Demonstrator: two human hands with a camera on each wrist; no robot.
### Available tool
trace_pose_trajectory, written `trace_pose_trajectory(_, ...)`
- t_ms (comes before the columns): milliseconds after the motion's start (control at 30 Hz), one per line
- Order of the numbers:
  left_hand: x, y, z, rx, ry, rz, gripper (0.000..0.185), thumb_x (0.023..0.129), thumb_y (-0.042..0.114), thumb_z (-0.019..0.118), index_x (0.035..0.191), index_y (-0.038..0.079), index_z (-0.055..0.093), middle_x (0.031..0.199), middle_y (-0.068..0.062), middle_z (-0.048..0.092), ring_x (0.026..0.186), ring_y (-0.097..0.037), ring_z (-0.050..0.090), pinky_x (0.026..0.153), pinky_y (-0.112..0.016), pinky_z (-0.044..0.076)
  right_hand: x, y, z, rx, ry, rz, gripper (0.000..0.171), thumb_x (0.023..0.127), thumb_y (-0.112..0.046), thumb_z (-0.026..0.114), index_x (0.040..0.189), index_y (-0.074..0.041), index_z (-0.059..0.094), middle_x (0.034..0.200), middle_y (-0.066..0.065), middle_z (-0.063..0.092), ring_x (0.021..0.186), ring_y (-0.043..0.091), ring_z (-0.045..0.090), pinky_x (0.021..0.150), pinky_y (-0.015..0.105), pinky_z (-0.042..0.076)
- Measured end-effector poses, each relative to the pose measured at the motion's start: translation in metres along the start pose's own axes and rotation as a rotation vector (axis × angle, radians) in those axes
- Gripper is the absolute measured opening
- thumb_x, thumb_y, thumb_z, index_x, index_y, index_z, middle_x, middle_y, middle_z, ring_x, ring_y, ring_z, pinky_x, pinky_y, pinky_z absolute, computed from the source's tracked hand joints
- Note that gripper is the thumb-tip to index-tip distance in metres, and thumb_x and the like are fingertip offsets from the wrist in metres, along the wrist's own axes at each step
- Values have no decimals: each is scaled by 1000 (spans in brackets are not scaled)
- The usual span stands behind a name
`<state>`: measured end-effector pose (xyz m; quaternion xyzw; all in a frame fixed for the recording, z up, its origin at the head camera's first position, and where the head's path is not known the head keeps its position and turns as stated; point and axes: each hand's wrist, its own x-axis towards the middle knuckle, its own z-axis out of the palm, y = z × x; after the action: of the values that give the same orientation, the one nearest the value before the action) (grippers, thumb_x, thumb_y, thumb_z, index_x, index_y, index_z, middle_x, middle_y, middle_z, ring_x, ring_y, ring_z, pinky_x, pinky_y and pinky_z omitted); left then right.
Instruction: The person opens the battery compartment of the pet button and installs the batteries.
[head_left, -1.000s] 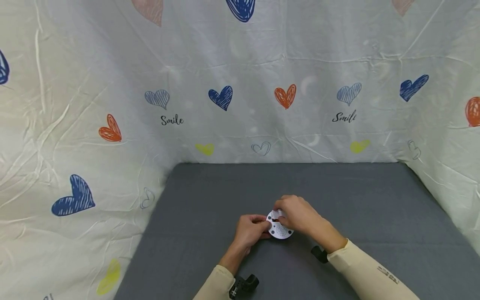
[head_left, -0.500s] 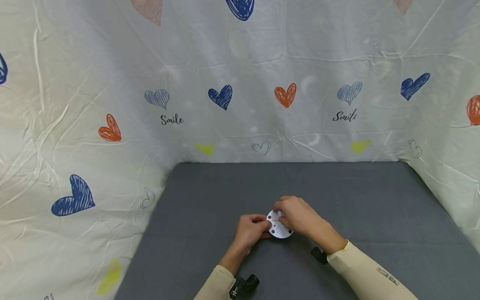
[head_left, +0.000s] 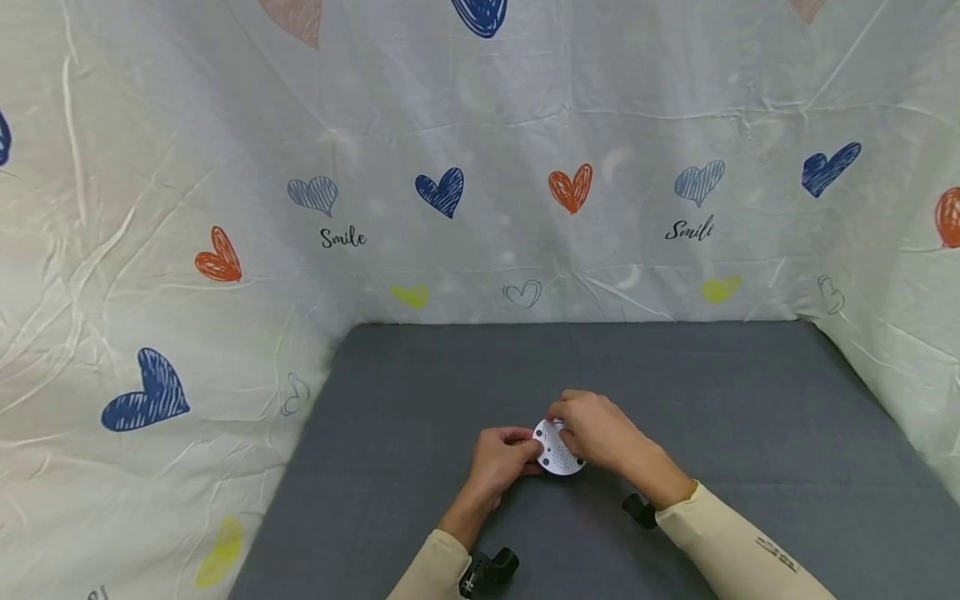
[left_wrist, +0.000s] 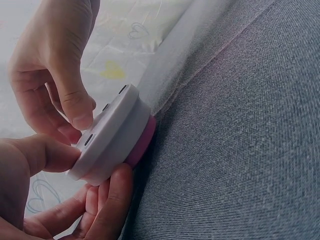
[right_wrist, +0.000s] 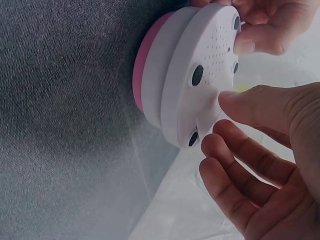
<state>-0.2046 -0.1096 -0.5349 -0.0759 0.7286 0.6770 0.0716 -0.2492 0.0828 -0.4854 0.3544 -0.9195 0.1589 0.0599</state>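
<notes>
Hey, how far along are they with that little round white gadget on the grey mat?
Done: nothing shows as finished. In hand: the left hand grips the round white device at its rim, just above the grey mat, while the right hand presses its thumb on the dotted face. What is left cannot be told.

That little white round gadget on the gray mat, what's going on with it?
A person is handling a small round white device with a pink base and dark holes in its face, low over the gray mat. The left hand grips its edge between thumb and fingers. The right hand works at the top face, thumb tip pressed on it in the right wrist view, other fingers loose beside it. A heart-print sheet surrounds the mat.
</notes>
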Motion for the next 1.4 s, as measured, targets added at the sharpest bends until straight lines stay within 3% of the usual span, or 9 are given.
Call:
trace_pose_trajectory(467, 1, -3, 1, -6, 9, -8, 27, 92, 3, 77, 116, -8, 77, 99, -16, 79, 81, -20, 78, 72, -36, 71, 0, 5, -3, -2, 22, 81, 18, 95, -12, 83, 113, -8, 83, 107, 8, 78, 96, 27, 76, 74, 44, 66)
trace_pose_trajectory(867, 1, -2, 2, -6, 9, -1, 27, 91, 1, 76, 116, -9, 76, 98, -14, 79, 81, -18, 77, 71, -35, 71, 0, 9, 3, 18, -34, 160, 10, 97, -15, 82, 105, -9, 84, 95, 6, 81, 77, 19, 72, 61, 34, 59)
trace_pose_trajectory(1400, 1, -2, 1, 1, -1, 1, 28, 91, 1, 75, 117, -9, 76, 99, -15, 78, 83, -19, 77, 73, -36, 71, 1, 6, 6, 49, -36, 213, 9, 98, -15, 81, 104, -9, 83, 97, 8, 81, 81, 23, 74, 65, 40, 62)
